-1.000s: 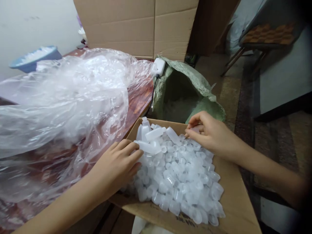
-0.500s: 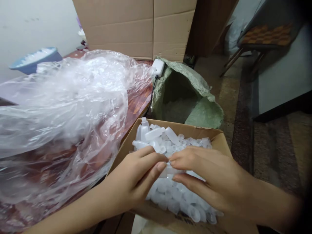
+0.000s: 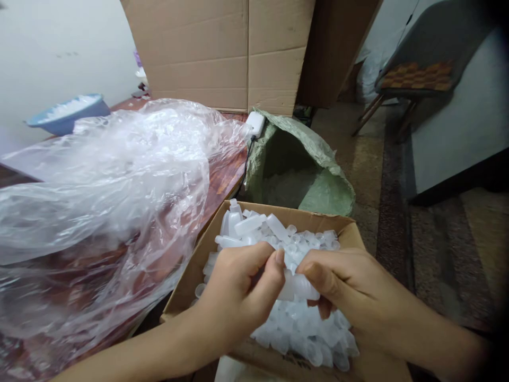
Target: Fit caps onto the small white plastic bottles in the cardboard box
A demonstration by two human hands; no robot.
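Left hand point(image 3: 238, 289) and right hand point(image 3: 350, 289) meet fingertip to fingertip. Both are pinched shut on one small translucent white plastic tube point(image 3: 296, 286), held just above the heap of translucent plastic caps and vials point(image 3: 294, 329) in the open brown cardboard box point(image 3: 350, 229). Longer vials are piled at 12 o'clock in the box. Crumpled clear plastic bag point(image 3: 111, 201) at 9 o'clock on the reddish surface point(image 3: 228, 175). Green woven sack point(image 3: 318, 164) at 1 o'clock, white plug-in charger point(image 3: 255, 123) beside it. Risk, my call: the tube looks slick and the grip is fingertips only, so a slip would drop it into the heap among lookalikes. The left forearm is close to the bag and could snag it.
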